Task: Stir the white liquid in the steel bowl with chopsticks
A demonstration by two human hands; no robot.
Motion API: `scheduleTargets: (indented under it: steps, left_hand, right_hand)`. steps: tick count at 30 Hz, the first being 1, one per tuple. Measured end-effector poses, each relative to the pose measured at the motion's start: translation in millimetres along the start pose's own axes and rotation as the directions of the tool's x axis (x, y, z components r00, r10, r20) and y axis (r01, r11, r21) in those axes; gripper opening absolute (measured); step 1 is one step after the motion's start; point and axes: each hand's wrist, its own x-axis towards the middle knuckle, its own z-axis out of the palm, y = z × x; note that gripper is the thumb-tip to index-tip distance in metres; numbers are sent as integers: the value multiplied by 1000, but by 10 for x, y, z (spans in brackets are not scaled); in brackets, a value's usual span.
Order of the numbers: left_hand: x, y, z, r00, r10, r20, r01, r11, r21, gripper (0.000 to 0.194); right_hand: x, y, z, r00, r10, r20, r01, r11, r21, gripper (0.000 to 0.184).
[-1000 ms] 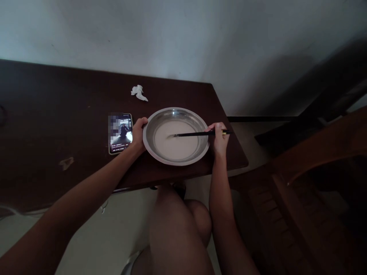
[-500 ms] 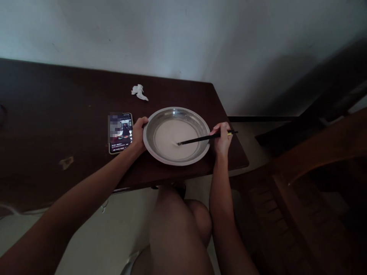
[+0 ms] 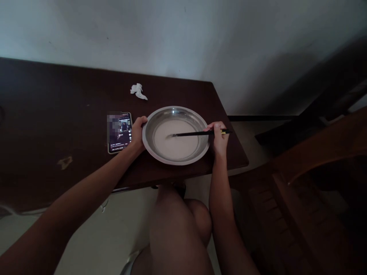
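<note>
A round metal basin (image 3: 147,147) rests near the front edge of the dark table, part filled with a pale, milky liquid (image 3: 177,147). My left hand (image 3: 139,131) grips its left rim, thumb on top; the fingers beneath are hidden. At the right side, my right hand (image 3: 219,137) is closed around black chopsticks (image 3: 192,133) with gold bands near the back end. Held low and nearly level, they reach over the rim, and their tips dip into the liquid left of its middle. Whether both sticks lie pressed together is hard to see.
A lit phone (image 3: 120,141) lies just left of my left hand. Crumpled white tissue (image 3: 138,91) sits farther back on the table (image 3: 86,91), which meets the wall (image 3: 160,38). A wooden chair (image 3: 286,191) stands at the right, and my legs are below the table edge.
The chopstick tips have swung left and away from me through the liquid, and my right hand has shifted slightly left. My left hand still holds the rim. The phone's picture has changed.
</note>
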Motion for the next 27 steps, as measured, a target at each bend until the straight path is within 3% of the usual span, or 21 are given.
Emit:
scheduleTargets:
  steps: [4,9,14,19,24,27]
  left_hand:
    - [-8,4,5,1000,-3,-14,4,1000,19,27]
    - [9,-3,-10,1000,4,-4,-4,1000,7,23]
    - [11,-6,-14,1000,-1,11,1,1000,-5,19]
    - [-13,7,9,1000,3,-3,-3,1000,8,23]
    - [-22,11,18,999,33,-11,-32,999,17,30]
    - [-11,6,11,1000,16,-18,-16,1000,14,28]
  right_hand:
    - [19,26,-5,987,-4,-161,11,999,46,52]
    - [11,17,3,999,14,29,-14,1000,-17,51]
    - [23,26,0,989,2,-151,4,999,43,53]
    - [9,-2,10,999,37,21,-37,999,8,52]
    - [16,18,2,996,-4,-89,5,1000,7,52]
    - [9,34,-11,999,39,-38,-38,999,32,52]
